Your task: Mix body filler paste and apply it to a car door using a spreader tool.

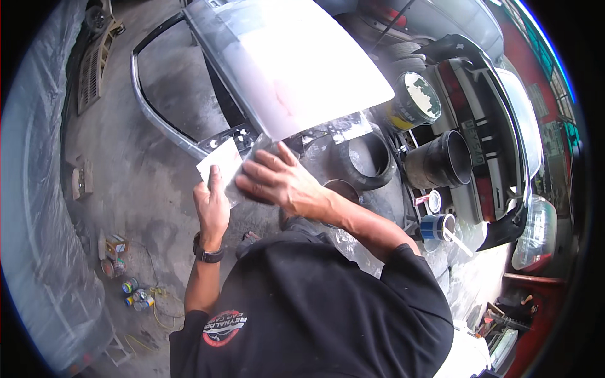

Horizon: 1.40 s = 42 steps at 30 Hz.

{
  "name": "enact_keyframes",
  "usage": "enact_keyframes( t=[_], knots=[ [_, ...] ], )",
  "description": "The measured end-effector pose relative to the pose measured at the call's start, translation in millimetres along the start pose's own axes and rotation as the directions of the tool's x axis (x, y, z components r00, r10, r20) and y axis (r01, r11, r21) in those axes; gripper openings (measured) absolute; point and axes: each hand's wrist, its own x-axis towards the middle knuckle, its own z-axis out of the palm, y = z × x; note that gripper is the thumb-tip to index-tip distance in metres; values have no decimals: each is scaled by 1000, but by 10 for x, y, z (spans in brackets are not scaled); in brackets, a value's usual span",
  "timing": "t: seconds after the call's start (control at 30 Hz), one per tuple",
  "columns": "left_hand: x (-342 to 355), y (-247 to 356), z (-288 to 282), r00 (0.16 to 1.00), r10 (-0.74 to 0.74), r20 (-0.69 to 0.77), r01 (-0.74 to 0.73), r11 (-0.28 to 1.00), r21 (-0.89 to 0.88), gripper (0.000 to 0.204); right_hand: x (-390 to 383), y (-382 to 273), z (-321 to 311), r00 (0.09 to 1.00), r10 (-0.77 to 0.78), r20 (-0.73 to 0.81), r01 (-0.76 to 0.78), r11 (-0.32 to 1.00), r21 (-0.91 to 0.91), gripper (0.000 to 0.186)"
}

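Sheet (222, 157) between the hands (213, 211) (283, 183)

At upper centre, the door (302, 60) runs off the top edge, glare hiding much of its surface. Mid-frame, the right hand (280, 183) is blurred, and what lies under its fingers cannot be told. Behind the white sheet (220, 165), some fingers of the left hand (213, 211) are hidden. The shirt (340, 302) is cut off by the bottom edge.
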Motion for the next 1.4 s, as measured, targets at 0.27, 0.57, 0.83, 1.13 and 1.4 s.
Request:
enact_keyframes(
  t=[0.27,0.57,0.83,1.13,1.4],
  knots=[
    [226,376,-378,997,-72,-28,37,759,-650,44,18,-126,-173,994,-22,107,-8,962,271,68],
    [18,253,-237,902,-9,432,420,251,-872,50,525,-363,-422,930,80,-359,178,757,629,51],
    [-110,305,-420,990,-138,28,103,576,-811,46,551,1,-169,988,81,131,-47,969,-241,59],
    [-133,294,-478,968,-41,-249,-78,890,-450,46,611,-476,-196,1000,26,13,-24,993,-118,57],
    [-135,218,-493,982,29,-188,-112,888,-445,43,696,-451,-255,998,30,-58,-41,978,-205,59]
  ],
)
